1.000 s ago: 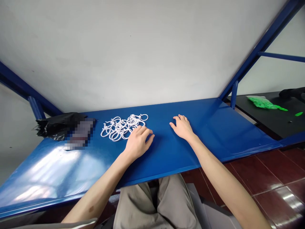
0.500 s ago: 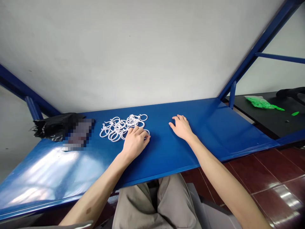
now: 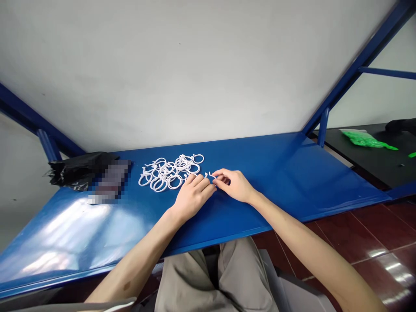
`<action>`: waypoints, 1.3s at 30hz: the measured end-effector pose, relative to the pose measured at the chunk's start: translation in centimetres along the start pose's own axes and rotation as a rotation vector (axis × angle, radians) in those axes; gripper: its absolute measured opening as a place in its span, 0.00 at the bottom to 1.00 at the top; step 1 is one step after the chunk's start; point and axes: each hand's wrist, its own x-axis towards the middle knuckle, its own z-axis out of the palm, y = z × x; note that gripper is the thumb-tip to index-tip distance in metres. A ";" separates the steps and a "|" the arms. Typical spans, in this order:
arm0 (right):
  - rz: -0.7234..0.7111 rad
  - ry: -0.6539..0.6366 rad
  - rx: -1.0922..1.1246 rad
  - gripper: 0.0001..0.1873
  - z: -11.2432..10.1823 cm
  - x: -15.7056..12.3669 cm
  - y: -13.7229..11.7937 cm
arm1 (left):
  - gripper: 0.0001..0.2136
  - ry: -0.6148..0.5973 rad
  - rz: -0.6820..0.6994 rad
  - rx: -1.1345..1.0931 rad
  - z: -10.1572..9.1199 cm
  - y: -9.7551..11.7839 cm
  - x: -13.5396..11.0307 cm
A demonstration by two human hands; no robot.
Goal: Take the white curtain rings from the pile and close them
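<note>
Several white plastic curtain rings (image 3: 182,163) lie in a loose, overlapping pile on the blue table (image 3: 266,160). My left hand (image 3: 195,194) is just right of the pile, its fingers curled round one white curtain ring (image 3: 212,175). Thumb and fingers of my right hand (image 3: 234,184) pinch the same ring from the other side. The ring's two ends stand apart, showing between my hands. My fingers cover most of its loop.
A crumpled black plastic bag (image 3: 81,167) and a blurred-out packet (image 3: 112,180) lie at the table's left. White wall (image 3: 195,78) rises behind, with blue frame bars (image 3: 344,76) at either side. A bag of bright green pieces (image 3: 365,139) lies on a black table (image 3: 396,162) at right.
My right hand has moved left from the bare tabletop and now grips the curtain ring. My left hand has shifted slightly right with the ring. The pile looks unchanged.
</note>
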 end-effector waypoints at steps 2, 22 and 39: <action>0.007 0.005 0.043 0.10 0.2 0.1 0.2 | 0.10 -0.006 -0.015 -0.011 0.1 0.1 0.0; 0.009 0.021 0.170 0.11 -0.4 0.0 -0.1 | 0.07 -0.031 -0.794 -0.638 0.1 -0.2 0.3; -0.063 -0.001 0.081 0.08 0.3 -0.2 -0.1 | 0.06 0.025 -0.537 -0.508 1.0 0.5 -1.0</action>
